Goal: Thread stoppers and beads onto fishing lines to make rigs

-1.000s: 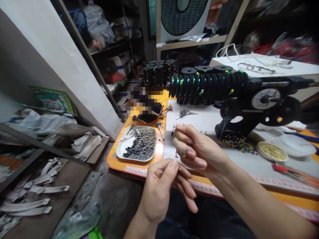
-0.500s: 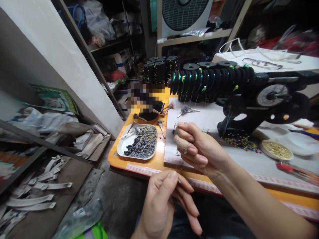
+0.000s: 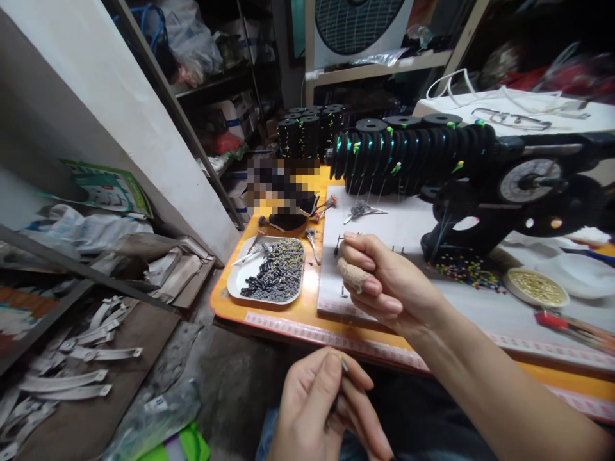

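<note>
Cluttered workshop corner: shelving at the back is carrying bags and boxes, and a fan is sitting on an upper shelf. An orange counter is running across the middle, with a white board lying on it.

On the counter, a white tray is holding a heap of small dark beads. Behind the board, a black winding machine is carrying a row of black spools with thin threads hanging down from them. Loose coloured beads are lying at its foot, and a round dish of gold beads is sitting just beside them.

Right hand is hovering over the board, fingers curled almost closed, one finger wrapped in tan tape; whether it is gripping a thread cannot be told. Left hand is held low, below the counter edge, thumb and forefinger pinching a thin needle-like piece whose tip is just showing.

Progress, as judged: the spools are looking loaded and threaded, the tray is looking well stocked, so most of the beads are apparently waiting to be used. Nothing finished is showing on the board.
</note>
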The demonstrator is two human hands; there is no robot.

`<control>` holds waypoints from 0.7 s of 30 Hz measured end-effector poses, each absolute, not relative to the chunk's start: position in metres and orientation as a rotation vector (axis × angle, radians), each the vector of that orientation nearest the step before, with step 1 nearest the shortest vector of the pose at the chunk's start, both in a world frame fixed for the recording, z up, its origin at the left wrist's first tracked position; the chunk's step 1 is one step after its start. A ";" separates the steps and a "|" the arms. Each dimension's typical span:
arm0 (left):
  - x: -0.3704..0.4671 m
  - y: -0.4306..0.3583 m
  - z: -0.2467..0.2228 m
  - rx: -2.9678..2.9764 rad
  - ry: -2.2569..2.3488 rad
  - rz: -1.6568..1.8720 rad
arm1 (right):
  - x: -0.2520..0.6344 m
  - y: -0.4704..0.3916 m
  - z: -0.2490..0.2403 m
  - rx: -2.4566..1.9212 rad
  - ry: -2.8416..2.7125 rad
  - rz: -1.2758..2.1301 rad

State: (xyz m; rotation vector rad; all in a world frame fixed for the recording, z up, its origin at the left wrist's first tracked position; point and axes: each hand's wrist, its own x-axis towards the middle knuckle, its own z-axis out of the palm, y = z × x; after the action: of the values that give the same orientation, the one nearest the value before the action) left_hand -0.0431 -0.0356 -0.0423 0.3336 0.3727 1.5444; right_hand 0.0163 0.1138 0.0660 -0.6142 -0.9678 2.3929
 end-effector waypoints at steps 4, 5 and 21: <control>-0.043 -0.041 -0.045 0.328 0.413 1.557 | 0.017 0.114 0.065 -0.624 -0.976 2.383; -0.044 -0.042 -0.045 0.314 0.420 1.553 | 0.017 0.114 0.064 -0.626 -0.979 2.384; -0.046 -0.053 -0.019 0.167 0.600 1.439 | 0.020 0.115 0.062 -0.609 -1.017 2.380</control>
State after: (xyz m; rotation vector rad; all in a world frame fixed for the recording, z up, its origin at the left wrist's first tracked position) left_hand -0.0460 -0.0529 -0.0192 0.1673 0.6001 1.4394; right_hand 0.0199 0.1150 0.0616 -0.6089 -1.0175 2.3799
